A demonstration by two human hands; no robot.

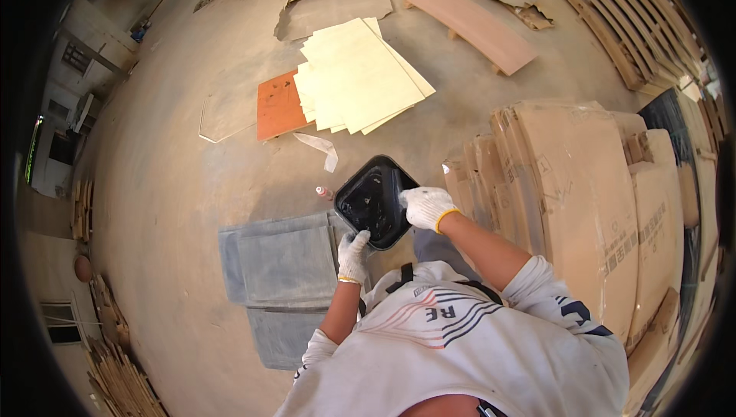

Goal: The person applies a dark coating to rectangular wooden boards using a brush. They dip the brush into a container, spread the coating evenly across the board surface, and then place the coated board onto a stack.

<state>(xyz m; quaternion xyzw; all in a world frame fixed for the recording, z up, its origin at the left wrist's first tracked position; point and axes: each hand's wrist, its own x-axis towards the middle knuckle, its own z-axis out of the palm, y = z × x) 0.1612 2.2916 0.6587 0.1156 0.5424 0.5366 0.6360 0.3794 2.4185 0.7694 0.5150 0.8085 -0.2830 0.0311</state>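
In front of me is a black square tub [366, 204] with rounded corners, its inside dark and glossy wet with a few pale glints. My left hand [353, 256], in a white knitted glove, grips the tub's near left rim with the thumb over the edge. Over the right side of the tub, my right hand [426, 207], gloved likewise with a yellow cuff, is closed round a dark tool [394, 187] whose long black head lies inside the tub. Most of its handle is hidden by the glove, and its exact kind cannot be made out.
A small bottle [324, 193] stands left of the tub. Grey sheets [280, 260] lie at left. Ahead are fanned cream sheets [360, 76], an orange board [280, 105] and a pinkish panel [475, 26]. Wrapped cardboard packs [571, 187] crowd the right, near stacked wooden pallets [613, 18].
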